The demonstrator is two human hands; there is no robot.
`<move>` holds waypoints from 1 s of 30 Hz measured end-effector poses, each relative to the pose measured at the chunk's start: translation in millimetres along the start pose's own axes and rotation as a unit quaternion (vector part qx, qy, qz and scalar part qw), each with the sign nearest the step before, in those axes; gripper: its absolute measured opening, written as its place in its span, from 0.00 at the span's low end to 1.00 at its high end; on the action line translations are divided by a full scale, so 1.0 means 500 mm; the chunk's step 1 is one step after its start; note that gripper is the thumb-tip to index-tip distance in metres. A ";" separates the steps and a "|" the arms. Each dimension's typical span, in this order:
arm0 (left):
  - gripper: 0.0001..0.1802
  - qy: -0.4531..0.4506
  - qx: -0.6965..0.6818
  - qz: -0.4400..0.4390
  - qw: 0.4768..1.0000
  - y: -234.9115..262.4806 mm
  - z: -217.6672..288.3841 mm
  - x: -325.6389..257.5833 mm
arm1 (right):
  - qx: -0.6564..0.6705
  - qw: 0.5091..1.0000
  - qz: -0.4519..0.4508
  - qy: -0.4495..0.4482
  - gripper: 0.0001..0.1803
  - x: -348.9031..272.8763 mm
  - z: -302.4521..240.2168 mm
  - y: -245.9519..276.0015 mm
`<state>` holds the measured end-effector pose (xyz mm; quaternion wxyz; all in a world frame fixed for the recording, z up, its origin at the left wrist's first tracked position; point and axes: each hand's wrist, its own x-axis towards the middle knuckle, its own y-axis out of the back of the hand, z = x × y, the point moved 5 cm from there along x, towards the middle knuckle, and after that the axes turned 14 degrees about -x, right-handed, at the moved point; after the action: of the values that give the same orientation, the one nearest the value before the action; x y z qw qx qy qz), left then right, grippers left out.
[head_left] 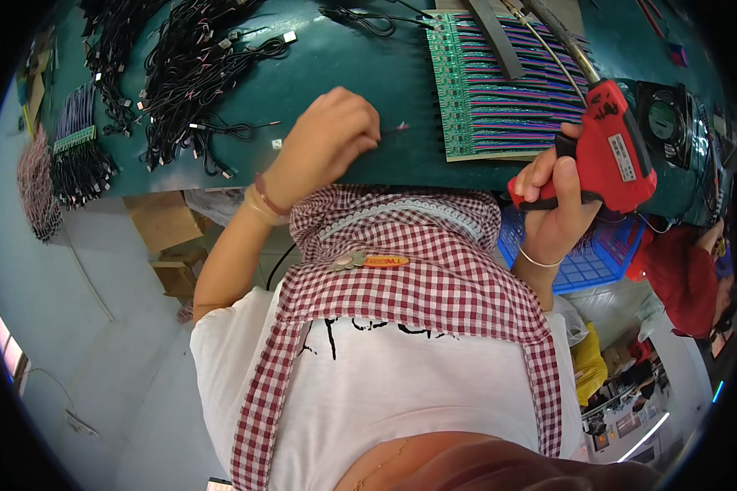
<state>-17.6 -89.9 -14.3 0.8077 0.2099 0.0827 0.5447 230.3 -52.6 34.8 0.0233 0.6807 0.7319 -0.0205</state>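
Note:
My right hand (561, 184) is wrapped round the handle of a red soldering gun (622, 155), whose metal barrel points up and away over the table. Just left of the gun lies a panel of green circuit boards (454, 98) with rows of coloured wires running to the right. My left hand (336, 135) is curled above the green table near its front edge, and what its fingers hold is hidden. A thin wire end (401, 127) shows just right of those fingers. A small white plug (277, 144) lies on the other side, by the wrist.
Black cables (192, 82) lie in heaps at the left of the table (401, 74). Boards with wires (75, 139) hang over its left edge. A dark round device (667, 114) stands at the right. Below are a blue basket (581, 274) and a cardboard box (164, 221).

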 end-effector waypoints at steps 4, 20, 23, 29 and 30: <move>0.10 0.121 -0.117 0.106 0.980 0.015 -0.015 0.024 | 0.007 1.000 0.003 -0.023 0.18 -0.003 0.002 -0.007; 0.07 0.041 -0.192 0.189 0.962 -0.005 0.079 0.033 | -0.030 0.995 -0.086 -0.050 0.25 0.014 0.010 -0.096; 0.06 0.032 -0.199 0.167 0.965 -0.021 0.090 0.049 | -0.027 0.992 -0.118 -0.040 0.24 0.014 -0.004 -0.111; 0.05 0.032 -0.202 0.157 0.966 -0.030 0.107 0.070 | -0.108 0.989 -0.101 -0.016 0.25 0.017 -0.011 -0.092; 0.06 0.027 -0.193 0.165 0.967 -0.028 0.108 0.070 | -0.120 0.986 -0.112 0.000 0.25 0.016 -0.014 -0.089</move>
<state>27.7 -75.7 31.6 0.7296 0.0462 -0.0376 0.6813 185.1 -47.3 41.3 0.1030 0.5870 0.8004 0.0650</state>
